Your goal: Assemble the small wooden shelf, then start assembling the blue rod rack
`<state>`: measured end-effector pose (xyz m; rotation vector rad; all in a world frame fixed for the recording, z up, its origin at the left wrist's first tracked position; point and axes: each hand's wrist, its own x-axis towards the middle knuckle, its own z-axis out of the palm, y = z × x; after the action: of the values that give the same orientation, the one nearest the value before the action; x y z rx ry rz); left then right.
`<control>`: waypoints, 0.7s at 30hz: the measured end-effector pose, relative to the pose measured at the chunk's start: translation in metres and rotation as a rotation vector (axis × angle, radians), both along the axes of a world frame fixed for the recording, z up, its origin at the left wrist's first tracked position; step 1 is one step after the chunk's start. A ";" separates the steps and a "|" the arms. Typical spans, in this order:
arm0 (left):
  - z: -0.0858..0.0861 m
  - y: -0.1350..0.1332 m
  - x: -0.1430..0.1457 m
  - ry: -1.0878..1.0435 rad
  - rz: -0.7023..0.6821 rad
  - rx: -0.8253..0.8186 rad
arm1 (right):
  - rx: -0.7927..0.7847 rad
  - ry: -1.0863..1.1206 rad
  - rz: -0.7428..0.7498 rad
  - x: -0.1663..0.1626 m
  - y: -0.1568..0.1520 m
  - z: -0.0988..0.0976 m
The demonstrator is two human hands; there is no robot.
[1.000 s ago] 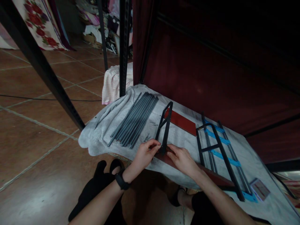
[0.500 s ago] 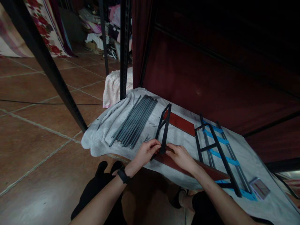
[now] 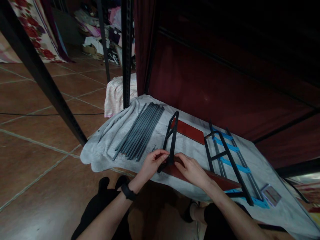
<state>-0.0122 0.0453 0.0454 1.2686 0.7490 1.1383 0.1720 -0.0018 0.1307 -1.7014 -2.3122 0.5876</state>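
A black metal ladder-shaped frame stands upright on a grey cloth. At its near foot a dark red board lies along the cloth's front edge. My left hand pinches the foot of the frame, fingers closed. My right hand rests curled on the red board right beside that same foot. A second red board lies flat behind the frame.
A bundle of grey rods lies at the left of the cloth. Another black frame over blue-taped bars lies at the right, with a small card beyond. A slanted black post crosses the tiled floor. A dark red fabric wall stands behind.
The view has shifted slightly left and down. Both hands stay at the foot of the upright frame, with the left fingers closing a little tighter on it.
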 end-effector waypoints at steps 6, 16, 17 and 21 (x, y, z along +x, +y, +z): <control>0.005 0.002 -0.004 0.143 0.067 0.225 | -0.025 0.050 -0.030 0.002 0.002 -0.003; 0.004 -0.001 0.001 0.059 0.111 0.047 | -0.007 0.051 -0.008 0.003 0.005 -0.007; 0.003 -0.001 0.001 0.069 0.129 0.039 | -0.009 0.057 -0.003 0.003 0.005 -0.008; 0.004 -0.001 -0.001 0.114 0.114 0.091 | -0.008 0.088 0.010 0.005 0.005 -0.009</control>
<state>-0.0136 0.0441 0.0491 1.3901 0.8719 1.2112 0.1767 0.0036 0.1218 -1.6344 -2.2616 0.6605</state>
